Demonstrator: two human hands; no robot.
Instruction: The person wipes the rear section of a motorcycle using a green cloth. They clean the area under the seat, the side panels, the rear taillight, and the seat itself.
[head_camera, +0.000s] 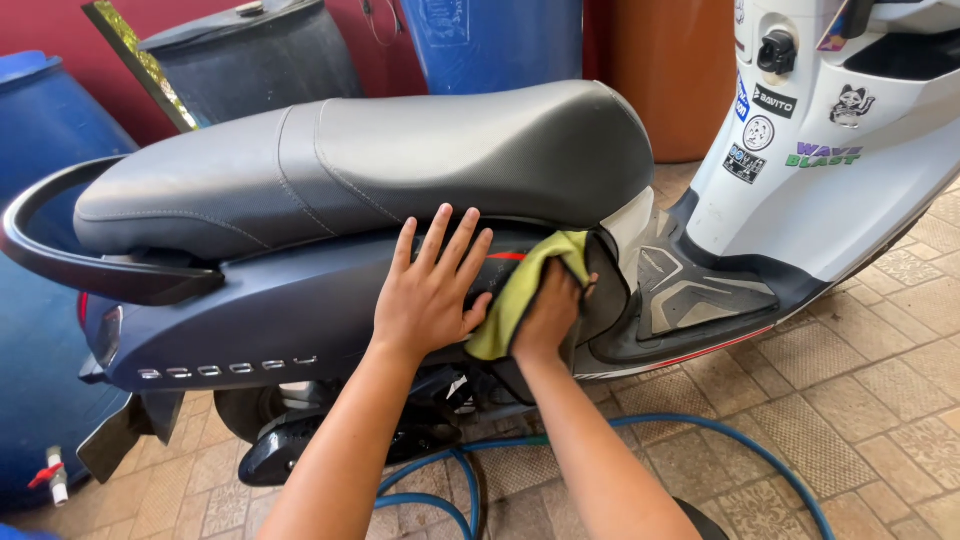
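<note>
One yellow-green cloth (520, 285) lies pressed against the dark blue side panel (300, 320) of a scooter, just below the front end of the seat (400, 160), and it is bunched under the right hand (548, 315). That hand's fingers are curled together and clamped on the cloth, knuckles up, with a fold of cloth hanging down between the two hands. Just beside it, the left hand (430, 290) lies flat on the same panel, its fingers spread apart and pointing up towards the seat, its thumb touching the cloth's edge; it holds nothing. Above both hands runs the long grey seat, and a black grab rail (60, 255) curves round its rear end at the left. To the right of the cloth the scooter's black footboard (690, 295) meets the white front body (850, 190), which carries several small stickers. Below the arms a blue hose (700, 430) loops over the patterned paving floor (880, 400). Behind the scooter stand blue barrels (490, 40), a dark one (250, 60) and an orange-brown one (670, 70) against a red wall (50, 25).
</note>
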